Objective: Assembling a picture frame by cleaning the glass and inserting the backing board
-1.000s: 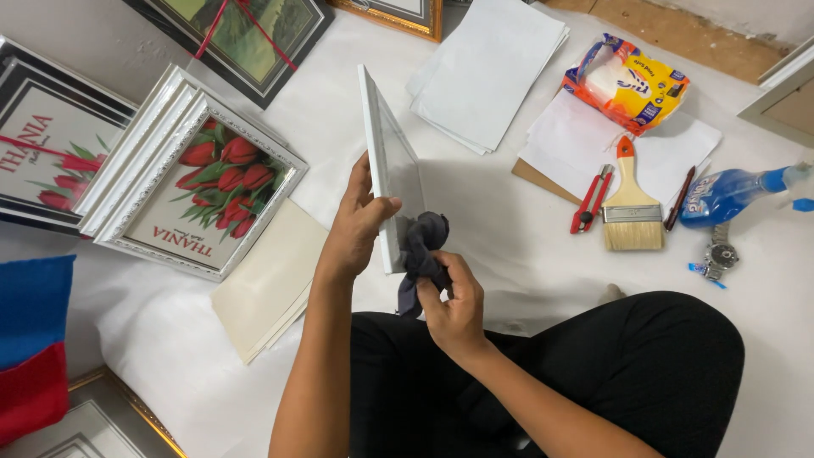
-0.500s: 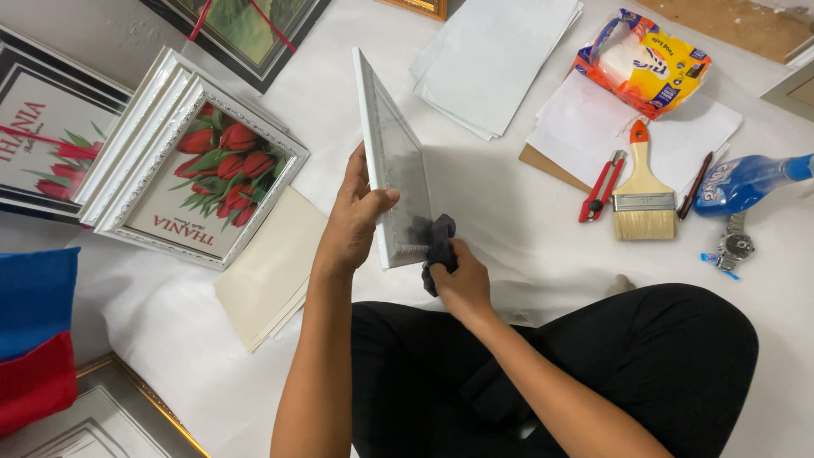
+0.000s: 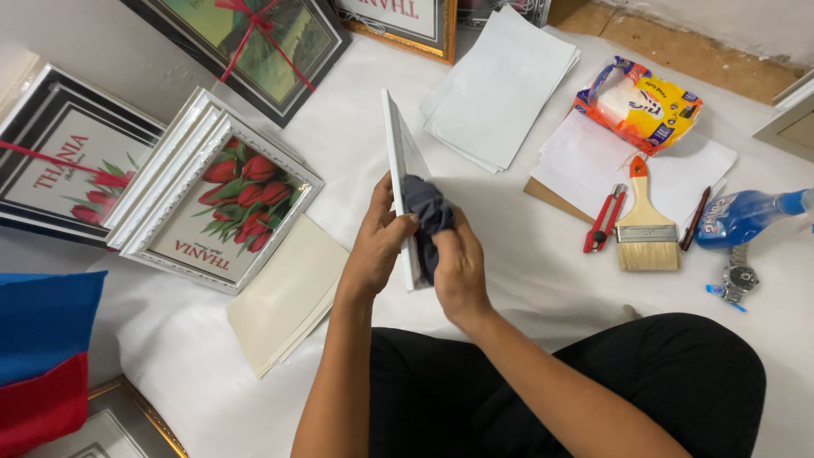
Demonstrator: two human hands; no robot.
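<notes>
White sheet-covered floor (image 3: 526, 280), wrinkled, bordered by bare strip along top edge. Scattered around: silver-framed red tulip print (image 3: 222, 203), stack of white paper sheets (image 3: 504, 89), wooden-handled flat paintbrush (image 3: 644, 225), red utility knife (image 3: 604, 220), blue spray bottle (image 3: 746, 216), wristwatch (image 3: 740, 276). White rectangular picture frame (image 3: 398, 170) upright on edge, centre of view, above black-trousered lap. Left hand (image 3: 381, 242) closed around frame's lower edge. Right hand (image 3: 458, 267) curled on dark grey cloth (image 3: 428, 212), pressed against frame's face.

I can't see the white frame's (image 3: 397, 161) face; the dark cloth (image 3: 426, 212) covers it, and the blue spray bottle (image 3: 746, 216) is cut off right.
</notes>
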